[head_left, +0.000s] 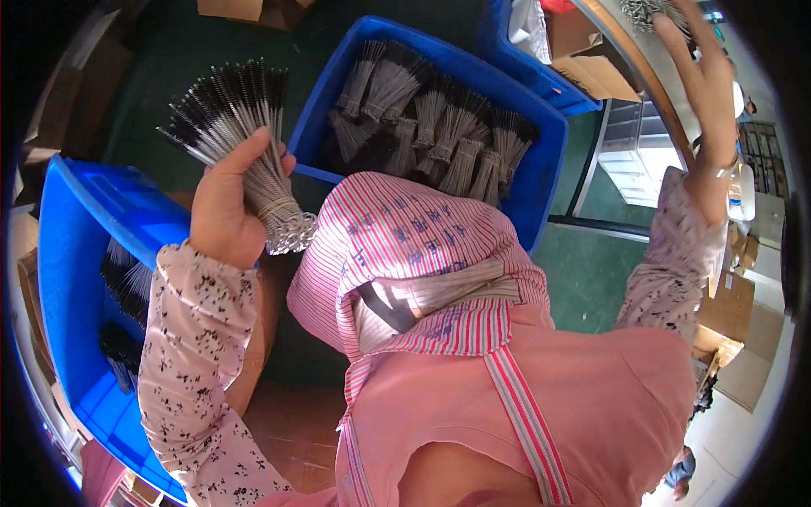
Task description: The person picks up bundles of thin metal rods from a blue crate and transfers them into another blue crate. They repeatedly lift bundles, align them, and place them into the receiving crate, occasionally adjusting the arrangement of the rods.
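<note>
My left hand (230, 207) is closed round a bundle of thin wire brushes (272, 182), held up at the left. Their black bristle ends fan out at the top, and their looped silvery wire ends gather below my palm. At the upper right my right hand (710, 89) is raised, its fingers stretched out and apart. Close by its thumb, on the edge of a table, lies a cluster of looped wire ends (650, 12), partly cut off by the picture's rim. Whether my fingers touch that cluster I cannot tell.
A blue bin (553, 139) ahead holds several bundles of similar brushes. Another blue bin (72, 279) at the left holds more. Behind at the right, a third blue bin (498, 51) stands with an opened cardboard box (596, 76). Striped cloth (439, 228) covers part of the middle.
</note>
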A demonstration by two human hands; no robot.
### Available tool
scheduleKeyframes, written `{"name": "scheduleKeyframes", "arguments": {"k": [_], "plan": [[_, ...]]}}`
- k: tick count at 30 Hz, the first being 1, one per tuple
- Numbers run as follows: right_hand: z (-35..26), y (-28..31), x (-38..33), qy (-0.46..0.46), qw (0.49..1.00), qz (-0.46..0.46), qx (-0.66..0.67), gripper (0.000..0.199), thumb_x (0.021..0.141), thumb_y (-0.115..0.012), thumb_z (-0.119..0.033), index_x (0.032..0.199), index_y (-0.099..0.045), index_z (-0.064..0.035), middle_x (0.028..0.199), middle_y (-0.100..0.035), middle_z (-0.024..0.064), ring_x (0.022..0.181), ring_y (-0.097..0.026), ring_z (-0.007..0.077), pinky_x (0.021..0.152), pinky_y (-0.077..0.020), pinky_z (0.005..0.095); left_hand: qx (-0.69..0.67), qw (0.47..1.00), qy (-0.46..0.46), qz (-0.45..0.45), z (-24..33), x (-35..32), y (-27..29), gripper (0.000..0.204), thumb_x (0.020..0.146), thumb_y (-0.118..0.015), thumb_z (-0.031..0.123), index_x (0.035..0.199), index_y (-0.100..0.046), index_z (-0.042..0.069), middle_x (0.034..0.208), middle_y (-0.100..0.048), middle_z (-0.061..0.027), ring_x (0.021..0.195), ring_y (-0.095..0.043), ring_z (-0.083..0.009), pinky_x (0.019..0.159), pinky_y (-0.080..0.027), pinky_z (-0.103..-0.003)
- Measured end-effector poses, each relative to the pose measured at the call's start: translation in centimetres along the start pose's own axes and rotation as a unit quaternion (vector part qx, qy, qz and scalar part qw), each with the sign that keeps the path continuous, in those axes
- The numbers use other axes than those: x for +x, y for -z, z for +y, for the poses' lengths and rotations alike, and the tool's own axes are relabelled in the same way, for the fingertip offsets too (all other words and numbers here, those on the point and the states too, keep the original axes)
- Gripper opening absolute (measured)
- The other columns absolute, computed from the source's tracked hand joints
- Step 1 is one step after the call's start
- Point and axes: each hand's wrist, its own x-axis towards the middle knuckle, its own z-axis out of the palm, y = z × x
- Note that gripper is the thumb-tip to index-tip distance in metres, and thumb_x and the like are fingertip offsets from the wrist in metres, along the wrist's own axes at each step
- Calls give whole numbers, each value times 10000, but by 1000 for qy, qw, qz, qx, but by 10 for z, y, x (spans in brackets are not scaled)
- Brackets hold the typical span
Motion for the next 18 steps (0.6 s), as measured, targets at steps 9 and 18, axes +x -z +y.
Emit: {"name": "scheduleKeyframes", "arguments": {"k": [9, 18], "plan": [[-132, -284, -82, -305, 634, -157, 693, 153, 874, -609, -124, 928, -611, 19, 799, -647, 96, 707, -634, 165, 628, -533, 276, -10, 999, 36, 26, 6, 2, 1, 210, 850, -655, 177, 1010, -600, 52, 909, -651, -79, 799, -639, -193, 655, -521, -310], [-127, -526, -105, -201, 915, -318, 145, 291, 778, -584, -85, 1061, -628, -34, 1051, -639, 191, 1015, -596, 340, 869, -468, 371, 21, 998, -10, 53, 7, -1, -11, 265, 830, -662, 162, 1057, -574, 57, 901, -640, -67, 785, -631, -174, 619, -518, -295]]}}
